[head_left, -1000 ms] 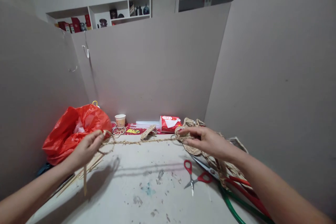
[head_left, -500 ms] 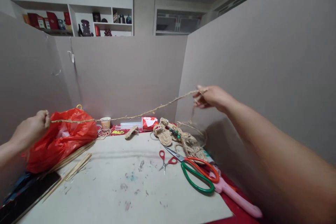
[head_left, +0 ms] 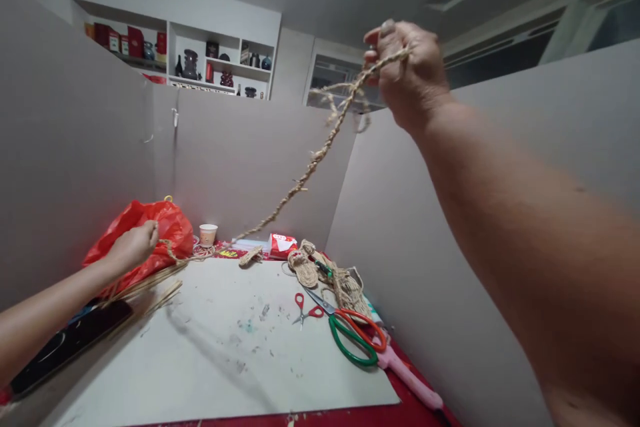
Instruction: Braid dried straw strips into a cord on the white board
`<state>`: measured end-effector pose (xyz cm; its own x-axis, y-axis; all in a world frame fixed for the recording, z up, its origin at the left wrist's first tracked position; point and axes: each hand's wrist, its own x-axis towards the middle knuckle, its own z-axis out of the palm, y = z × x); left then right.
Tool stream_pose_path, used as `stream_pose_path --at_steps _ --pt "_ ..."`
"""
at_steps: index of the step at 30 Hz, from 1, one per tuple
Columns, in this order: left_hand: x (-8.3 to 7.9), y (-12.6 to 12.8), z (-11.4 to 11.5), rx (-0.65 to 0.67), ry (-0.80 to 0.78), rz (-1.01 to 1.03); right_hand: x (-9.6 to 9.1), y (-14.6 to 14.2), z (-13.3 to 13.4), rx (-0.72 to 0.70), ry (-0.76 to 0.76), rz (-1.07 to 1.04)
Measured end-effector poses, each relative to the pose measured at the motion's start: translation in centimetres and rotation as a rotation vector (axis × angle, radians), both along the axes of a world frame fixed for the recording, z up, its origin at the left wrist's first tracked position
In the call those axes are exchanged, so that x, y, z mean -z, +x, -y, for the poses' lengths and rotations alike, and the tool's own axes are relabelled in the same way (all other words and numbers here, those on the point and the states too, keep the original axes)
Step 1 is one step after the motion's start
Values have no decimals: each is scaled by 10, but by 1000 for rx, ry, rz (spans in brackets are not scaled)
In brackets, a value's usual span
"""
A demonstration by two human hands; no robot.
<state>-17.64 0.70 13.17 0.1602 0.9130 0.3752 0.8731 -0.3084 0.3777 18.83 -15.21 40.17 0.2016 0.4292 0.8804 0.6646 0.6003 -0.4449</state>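
Your right grip [head_left: 407,73], raised high, is closed around the braided cord [head_left: 325,147], loose strands [head_left: 333,101] beside it. The cord slants down leftward; your left grip [head_left: 135,245] is closed on a strand [head_left: 170,250] before the red bag [head_left: 175,217]. Large scissors [head_left: 330,309] lie on the worktop [head_left: 340,419], at right.

Rough, fibrous cord [head_left: 317,159] contrasts with a glossy plastic bag [head_left: 131,219]; beside the bag stands a matt paper cup [head_left: 208,235].
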Motion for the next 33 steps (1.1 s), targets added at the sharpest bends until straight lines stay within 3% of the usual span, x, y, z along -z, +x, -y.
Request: stream_pose_path --at_steps 3,9,12,19,23,26,28,30,33 --pt "-3 6 7 114 -94 188 7 6 1 161 -15 17" --pt "-27 17 27 293 -231 578 41 21 4 130 -362 -65" --pt "-35 31 42 414 -266 706 84 3 -6 -7 -583 -43" --pt "-34 84 79 697 -378 787 224 -89 -26 -490 -1015 158" --pt "-31 91 92 826 -450 889 260 -104 -29 -650 -1114 281" --pt "-30 82 90 800 -522 1007 261 -80 -35 -623 -1181 376" --pt "-28 74 84 793 -583 1048 247 -51 -43 -512 -1160 391" --pt "-24 70 77 791 -630 1066 218 -16 -51 -353 -1073 380" --pt "-17 70 67 773 -662 1101 156 39 -57 -141 -868 351"
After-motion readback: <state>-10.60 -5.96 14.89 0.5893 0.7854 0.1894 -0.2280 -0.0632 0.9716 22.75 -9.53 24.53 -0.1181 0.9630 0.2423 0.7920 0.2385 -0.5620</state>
